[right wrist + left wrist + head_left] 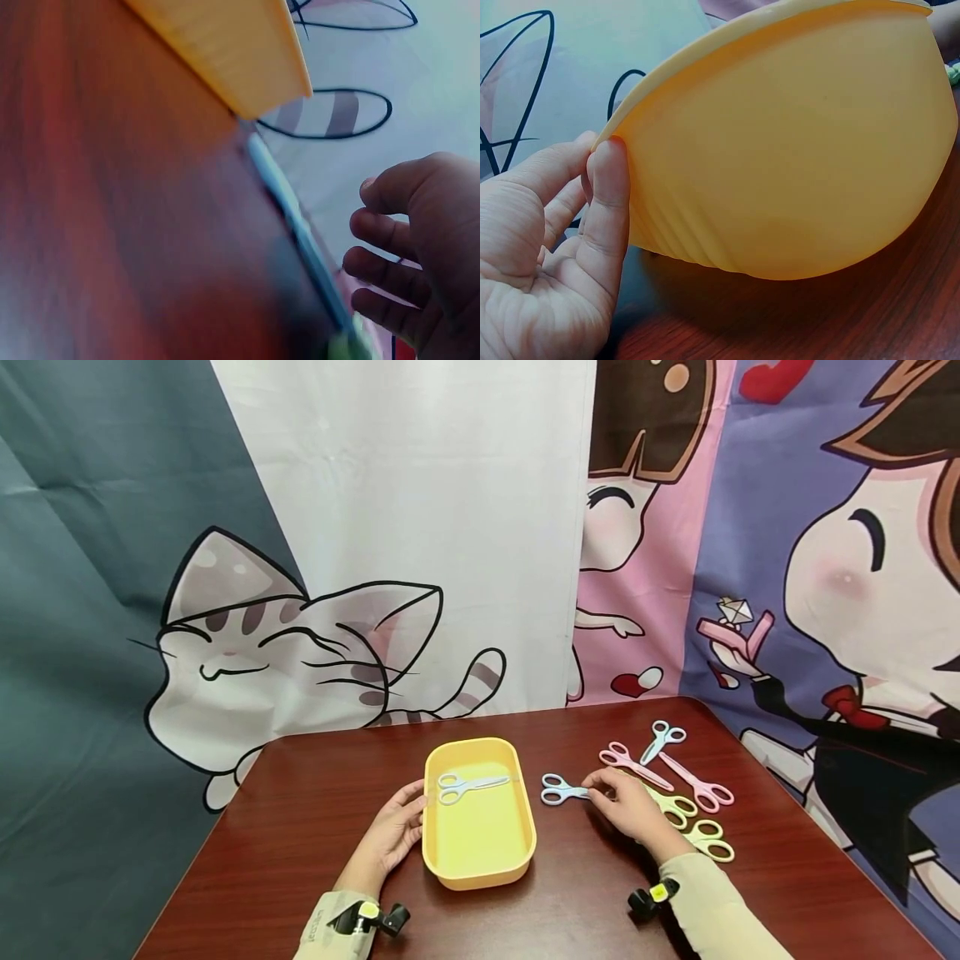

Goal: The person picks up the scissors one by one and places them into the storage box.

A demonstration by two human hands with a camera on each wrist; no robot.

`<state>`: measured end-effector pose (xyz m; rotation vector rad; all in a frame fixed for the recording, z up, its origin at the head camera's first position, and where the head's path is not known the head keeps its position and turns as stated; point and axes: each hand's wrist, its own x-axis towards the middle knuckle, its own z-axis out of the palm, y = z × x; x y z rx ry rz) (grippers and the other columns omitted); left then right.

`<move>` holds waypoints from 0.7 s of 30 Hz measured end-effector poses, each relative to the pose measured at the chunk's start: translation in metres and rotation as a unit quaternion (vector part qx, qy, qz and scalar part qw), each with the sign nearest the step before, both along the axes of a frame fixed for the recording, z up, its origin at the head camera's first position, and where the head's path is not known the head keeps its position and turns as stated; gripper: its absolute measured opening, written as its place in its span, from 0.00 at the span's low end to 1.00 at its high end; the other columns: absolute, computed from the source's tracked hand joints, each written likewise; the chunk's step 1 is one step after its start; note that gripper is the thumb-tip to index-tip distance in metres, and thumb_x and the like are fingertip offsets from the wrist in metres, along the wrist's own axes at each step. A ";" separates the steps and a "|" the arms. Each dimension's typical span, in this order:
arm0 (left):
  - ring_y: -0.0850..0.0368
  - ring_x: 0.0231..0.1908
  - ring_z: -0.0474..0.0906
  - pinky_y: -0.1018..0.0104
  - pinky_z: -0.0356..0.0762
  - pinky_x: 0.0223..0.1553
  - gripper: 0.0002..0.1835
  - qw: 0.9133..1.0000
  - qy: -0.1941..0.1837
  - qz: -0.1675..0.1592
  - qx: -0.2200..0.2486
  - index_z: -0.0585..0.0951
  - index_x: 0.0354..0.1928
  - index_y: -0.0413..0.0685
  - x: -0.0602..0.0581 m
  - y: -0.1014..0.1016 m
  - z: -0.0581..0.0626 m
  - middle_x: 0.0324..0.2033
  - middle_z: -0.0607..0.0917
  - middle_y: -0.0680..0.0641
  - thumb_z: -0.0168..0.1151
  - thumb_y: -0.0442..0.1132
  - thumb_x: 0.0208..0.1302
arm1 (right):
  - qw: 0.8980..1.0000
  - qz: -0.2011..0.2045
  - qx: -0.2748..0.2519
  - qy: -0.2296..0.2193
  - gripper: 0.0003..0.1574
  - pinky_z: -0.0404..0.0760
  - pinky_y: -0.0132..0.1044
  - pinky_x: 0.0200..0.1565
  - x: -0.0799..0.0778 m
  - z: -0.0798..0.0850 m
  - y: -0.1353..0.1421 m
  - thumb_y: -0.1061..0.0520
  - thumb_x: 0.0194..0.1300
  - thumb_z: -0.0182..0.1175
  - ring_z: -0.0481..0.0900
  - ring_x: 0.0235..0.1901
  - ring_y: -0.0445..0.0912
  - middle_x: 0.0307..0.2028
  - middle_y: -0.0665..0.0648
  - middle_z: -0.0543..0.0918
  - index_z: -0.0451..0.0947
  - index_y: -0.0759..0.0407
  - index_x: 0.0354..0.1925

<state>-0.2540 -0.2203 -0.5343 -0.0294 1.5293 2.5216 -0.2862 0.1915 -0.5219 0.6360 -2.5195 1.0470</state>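
My left hand (397, 828) pinches the left rim of a yellow plastic tray (480, 878), thumb outside its wall in the left wrist view. Inside the tray lies one pair of light-blue scissors (452, 789), blades pointing right. Another pair of light-blue scissors (557, 789) rests on the table, right of the tray, handles toward it. My right hand (626, 806) is over the blade end of that pair, overlapping it in the head view. From the right wrist, its loosely bent fingers (386, 274) appear apart from the scissors (300, 232), with nothing between them.
Right of my right hand lie more scissors: a light-blue pair (658, 739), two pink pairs (628, 760) and two yellow-green pairs (708, 841), partly behind the hand. The dark red table (315, 793) meets a cartoon-printed curtain (450, 510) at its far edge.
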 end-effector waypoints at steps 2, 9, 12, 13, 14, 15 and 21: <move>0.65 0.26 0.81 0.74 0.83 0.29 0.26 1.000 0.000 0.000 0.001 0.61 0.71 0.38 -0.001 0.000 0.000 0.35 0.85 0.50 0.54 0.31 0.76 | 1.000 -0.009 0.006 0.020 0.09 0.77 0.35 0.37 0.003 -0.004 0.010 0.67 0.60 0.68 0.75 0.34 0.38 0.35 0.44 0.82 0.84 0.54 0.38; 0.64 0.26 0.81 0.74 0.83 0.28 0.26 1.000 -0.004 0.003 0.001 0.62 0.71 0.39 -0.002 0.002 0.000 0.34 0.85 0.50 0.54 0.31 0.76 | 0.991 0.016 -0.031 0.128 0.15 0.73 0.22 0.40 0.014 -0.010 0.041 0.74 0.55 0.67 0.78 0.36 0.38 0.35 0.46 0.83 0.84 0.57 0.36; 0.64 0.27 0.82 0.74 0.83 0.29 0.26 1.000 -0.009 0.002 0.002 0.62 0.71 0.40 -0.002 0.002 0.001 0.35 0.85 0.50 0.55 0.31 0.75 | 0.990 0.030 -0.021 0.140 0.16 0.71 0.20 0.40 0.021 -0.010 0.054 0.74 0.53 0.68 0.76 0.36 0.36 0.35 0.45 0.83 0.83 0.56 0.36; 0.64 0.27 0.82 0.74 0.83 0.29 0.26 1.000 -0.010 0.001 0.003 0.62 0.72 0.40 -0.002 0.002 0.001 0.35 0.85 0.49 0.55 0.31 0.75 | 0.990 0.032 -0.012 0.139 0.17 0.70 0.19 0.40 0.023 -0.010 0.058 0.73 0.53 0.69 0.76 0.36 0.36 0.35 0.45 0.82 0.83 0.55 0.36; 0.64 0.27 0.82 0.73 0.83 0.29 0.26 1.000 -0.011 0.001 0.003 0.62 0.72 0.40 -0.002 0.002 0.001 0.35 0.85 0.50 0.55 0.31 0.75 | 0.990 0.034 -0.001 0.138 0.17 0.70 0.20 0.39 0.026 -0.010 0.063 0.73 0.52 0.70 0.75 0.35 0.35 0.34 0.44 0.82 0.83 0.54 0.36; 0.64 0.27 0.82 0.74 0.83 0.29 0.26 1.000 -0.011 0.000 0.002 0.61 0.72 0.40 -0.002 0.002 0.001 0.35 0.85 0.50 0.54 0.31 0.76 | 0.990 0.034 0.010 0.136 0.18 0.69 0.21 0.39 0.028 -0.010 0.067 0.72 0.52 0.71 0.75 0.35 0.35 0.34 0.43 0.81 0.83 0.53 0.36; 0.64 0.26 0.81 0.73 0.83 0.28 0.27 1.000 -0.016 0.002 0.006 0.60 0.73 0.39 -0.001 0.000 0.001 0.34 0.85 0.50 0.52 0.31 0.76 | 0.990 0.033 0.056 0.127 0.21 0.69 0.22 0.42 0.038 -0.011 0.086 0.69 0.48 0.73 0.76 0.34 0.35 0.34 0.37 0.79 0.81 0.45 0.33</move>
